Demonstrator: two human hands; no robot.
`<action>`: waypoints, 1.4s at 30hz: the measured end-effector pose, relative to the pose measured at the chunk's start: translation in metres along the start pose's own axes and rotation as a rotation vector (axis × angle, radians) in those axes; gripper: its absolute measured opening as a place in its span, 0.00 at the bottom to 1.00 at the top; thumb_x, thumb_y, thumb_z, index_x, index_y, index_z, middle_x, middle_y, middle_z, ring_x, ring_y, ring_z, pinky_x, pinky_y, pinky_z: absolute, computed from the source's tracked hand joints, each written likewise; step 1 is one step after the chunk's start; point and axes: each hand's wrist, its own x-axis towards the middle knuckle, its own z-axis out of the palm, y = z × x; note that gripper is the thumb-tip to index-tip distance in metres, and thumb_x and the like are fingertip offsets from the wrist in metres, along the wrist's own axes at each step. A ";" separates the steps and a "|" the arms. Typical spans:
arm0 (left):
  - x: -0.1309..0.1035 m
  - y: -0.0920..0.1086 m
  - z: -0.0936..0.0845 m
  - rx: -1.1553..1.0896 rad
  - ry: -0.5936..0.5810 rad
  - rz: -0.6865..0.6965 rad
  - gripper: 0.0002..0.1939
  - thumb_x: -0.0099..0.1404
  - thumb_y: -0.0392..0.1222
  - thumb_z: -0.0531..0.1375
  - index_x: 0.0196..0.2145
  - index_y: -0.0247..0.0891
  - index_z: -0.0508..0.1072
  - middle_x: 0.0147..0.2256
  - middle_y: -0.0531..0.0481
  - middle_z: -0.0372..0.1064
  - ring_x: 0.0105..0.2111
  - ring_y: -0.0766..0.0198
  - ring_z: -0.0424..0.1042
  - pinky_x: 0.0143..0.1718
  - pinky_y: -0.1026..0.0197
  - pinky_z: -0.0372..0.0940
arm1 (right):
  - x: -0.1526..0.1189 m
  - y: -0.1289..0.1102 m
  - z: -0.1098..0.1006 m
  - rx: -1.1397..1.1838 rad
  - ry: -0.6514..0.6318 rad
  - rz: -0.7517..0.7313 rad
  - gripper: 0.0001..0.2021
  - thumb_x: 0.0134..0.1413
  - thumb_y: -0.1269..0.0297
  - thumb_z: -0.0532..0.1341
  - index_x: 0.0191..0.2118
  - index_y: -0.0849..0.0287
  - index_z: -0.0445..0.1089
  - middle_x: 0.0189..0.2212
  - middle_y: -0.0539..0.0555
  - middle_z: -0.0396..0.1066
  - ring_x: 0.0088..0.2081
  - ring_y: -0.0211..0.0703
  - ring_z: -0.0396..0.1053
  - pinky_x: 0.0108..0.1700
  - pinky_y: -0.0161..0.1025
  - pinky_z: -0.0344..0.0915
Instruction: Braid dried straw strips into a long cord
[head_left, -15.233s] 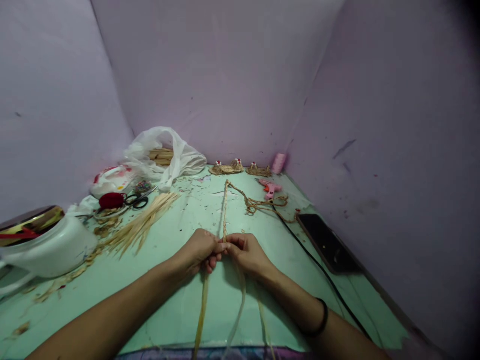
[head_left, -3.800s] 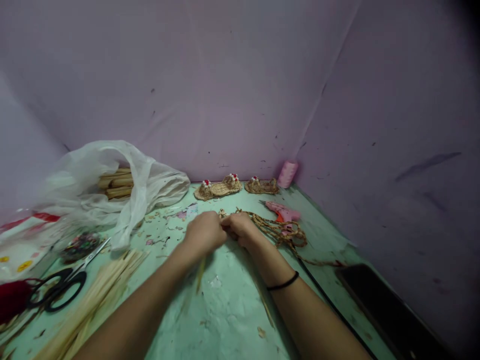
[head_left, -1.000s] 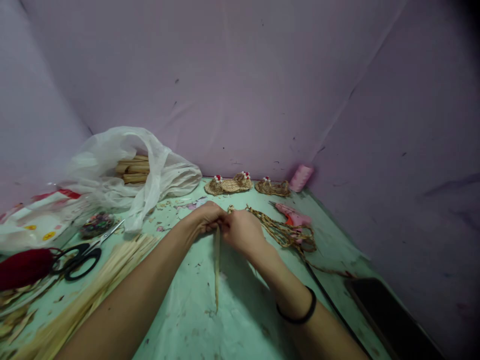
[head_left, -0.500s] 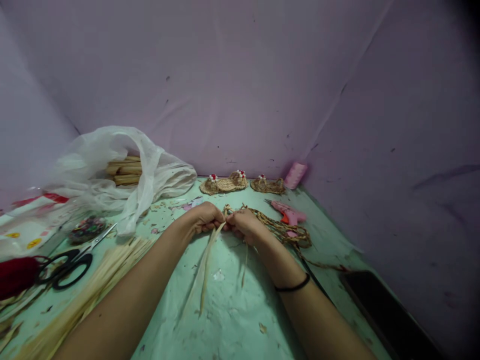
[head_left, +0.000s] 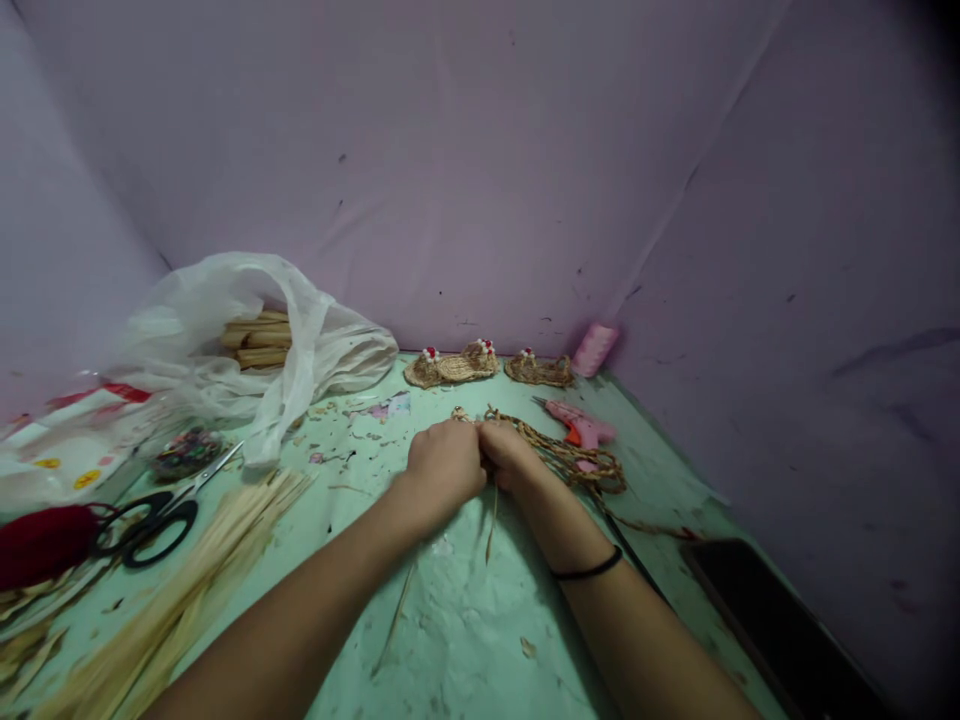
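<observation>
My left hand (head_left: 448,465) and my right hand (head_left: 508,453) meet over the middle of the table, both with fingers closed around pale, dried fibre strands (head_left: 491,530). The left hand's back is turned up and hides most of what it grips. One strand end hangs below the right hand, and another thin strand trails out under the left wrist. Just beyond the knuckles a small knotted bit of the fibre shows. Past my right hand lies a loose coil of brown braided cord (head_left: 574,458).
At the back stand small woven slippers (head_left: 454,368) with beads, a pink thread spool (head_left: 596,348) and a pink glue gun (head_left: 576,425). Left are a plastic bag (head_left: 352,350), scissors (head_left: 169,515), red yarn (head_left: 45,545) and loose fibres (head_left: 195,580). A dark phone-like slab (head_left: 772,620) lies right.
My left hand has rolled over and shifted right, against the right hand. The pale strands that hung between the hands are now mostly hidden. The view has shifted slightly.
</observation>
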 end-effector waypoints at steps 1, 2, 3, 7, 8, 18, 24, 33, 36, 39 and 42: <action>-0.001 0.000 0.000 -0.001 -0.012 0.010 0.04 0.39 0.32 0.60 0.19 0.35 0.69 0.21 0.44 0.66 0.29 0.58 0.67 0.25 0.66 0.55 | 0.000 0.000 0.000 0.015 -0.007 0.002 0.09 0.33 0.77 0.53 0.13 0.59 0.53 0.06 0.42 0.48 0.11 0.29 0.47 0.14 0.29 0.44; 0.000 -0.001 -0.003 -0.004 -0.045 0.003 0.03 0.40 0.33 0.60 0.18 0.35 0.69 0.20 0.44 0.66 0.28 0.59 0.67 0.24 0.66 0.55 | -0.001 -0.001 -0.001 0.027 -0.021 0.004 0.09 0.33 0.78 0.52 0.13 0.60 0.53 0.06 0.42 0.48 0.11 0.29 0.47 0.15 0.29 0.45; 0.002 -0.003 -0.007 -0.008 -0.072 -0.021 0.02 0.41 0.35 0.60 0.18 0.35 0.69 0.18 0.45 0.64 0.25 0.60 0.66 0.23 0.66 0.54 | -0.001 -0.002 -0.002 0.036 -0.038 0.006 0.08 0.32 0.78 0.52 0.14 0.60 0.53 0.06 0.43 0.49 0.11 0.29 0.47 0.15 0.29 0.45; 0.020 -0.017 -0.029 -0.176 -0.024 -0.220 0.07 0.48 0.40 0.57 0.18 0.33 0.69 0.12 0.51 0.58 0.15 0.68 0.59 0.18 0.67 0.50 | -0.004 -0.008 -0.007 0.121 -0.195 0.054 0.06 0.32 0.79 0.52 0.16 0.62 0.59 0.09 0.46 0.56 0.13 0.30 0.53 0.16 0.28 0.51; 0.024 -0.020 -0.030 -0.262 -0.047 -0.301 0.07 0.49 0.39 0.56 0.20 0.32 0.70 0.11 0.52 0.57 0.14 0.70 0.57 0.16 0.67 0.49 | -0.004 -0.008 -0.008 0.155 -0.239 0.070 0.06 0.32 0.79 0.52 0.17 0.63 0.60 0.09 0.46 0.57 0.13 0.30 0.54 0.17 0.28 0.52; 0.034 -0.029 -0.007 -0.693 -0.470 -0.513 0.10 0.48 0.33 0.56 0.13 0.31 0.62 0.09 0.56 0.52 0.09 0.76 0.47 0.11 0.70 0.41 | 0.005 -0.004 -0.018 -0.276 -0.199 -0.185 0.04 0.32 0.76 0.55 0.17 0.64 0.64 0.12 0.49 0.62 0.16 0.31 0.56 0.21 0.29 0.53; 0.031 -0.024 0.005 -0.529 -0.219 -0.438 0.07 0.41 0.29 0.55 0.11 0.34 0.60 0.06 0.57 0.49 0.09 0.73 0.48 0.11 0.68 0.41 | -0.011 -0.013 -0.016 -1.066 0.039 -0.549 0.08 0.36 0.71 0.56 0.24 0.63 0.73 0.22 0.56 0.72 0.24 0.38 0.64 0.24 0.32 0.52; 0.030 -0.026 0.010 -0.622 -0.177 -0.477 0.07 0.38 0.29 0.53 0.11 0.36 0.57 0.07 0.58 0.48 0.08 0.75 0.45 0.11 0.67 0.38 | -0.043 -0.025 -0.004 -1.246 0.253 -0.460 0.11 0.39 0.65 0.56 0.28 0.63 0.74 0.27 0.63 0.73 0.29 0.47 0.69 0.26 0.35 0.53; 0.026 -0.029 0.006 -0.747 -0.202 -0.522 0.09 0.38 0.30 0.53 0.11 0.37 0.53 0.06 0.59 0.44 0.08 0.76 0.40 0.11 0.68 0.35 | -0.047 -0.021 0.004 -1.243 0.216 -0.508 0.12 0.40 0.63 0.56 0.27 0.64 0.74 0.26 0.65 0.73 0.27 0.45 0.68 0.25 0.35 0.52; 0.024 -0.032 0.004 -0.790 -0.216 -0.504 0.10 0.37 0.30 0.53 0.11 0.38 0.52 0.06 0.60 0.43 0.08 0.76 0.40 0.11 0.68 0.34 | -0.049 -0.018 0.009 -1.228 0.166 -0.555 0.11 0.41 0.67 0.55 0.26 0.64 0.75 0.25 0.63 0.73 0.26 0.43 0.67 0.25 0.34 0.51; 0.024 -0.036 0.000 -0.752 -0.263 -0.414 0.09 0.38 0.29 0.53 0.11 0.36 0.55 0.06 0.59 0.46 0.08 0.75 0.43 0.10 0.67 0.36 | -0.047 -0.021 0.001 -1.149 0.054 -0.533 0.09 0.40 0.67 0.56 0.24 0.61 0.74 0.21 0.57 0.72 0.23 0.39 0.65 0.24 0.32 0.50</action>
